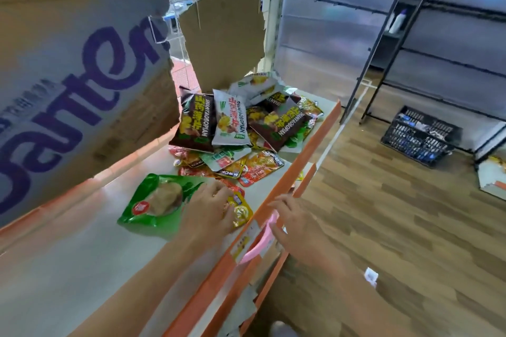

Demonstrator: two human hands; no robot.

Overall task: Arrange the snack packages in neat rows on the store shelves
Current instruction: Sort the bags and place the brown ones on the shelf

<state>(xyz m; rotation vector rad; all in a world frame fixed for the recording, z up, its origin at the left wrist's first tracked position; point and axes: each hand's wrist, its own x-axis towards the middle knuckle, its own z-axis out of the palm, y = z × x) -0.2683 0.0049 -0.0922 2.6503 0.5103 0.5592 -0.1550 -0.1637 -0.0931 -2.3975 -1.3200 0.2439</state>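
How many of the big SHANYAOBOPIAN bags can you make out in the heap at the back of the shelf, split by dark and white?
Dark bags: 2, one at the left of the heap and one at the right.
White bags: 2, one beside the left dark bag and one behind, partly hidden.
Total: 4 clearly visible; others may be buried.

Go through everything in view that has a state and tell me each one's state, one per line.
Large green snack pouch: flat on shelf.
Small yellow packet: under left hand, fingers spread.
Pile of snack bags: jumbled, not in rows.
Torn brown cardboard box: ripped open.
Right hand: at orange shelf edge, relaxed.
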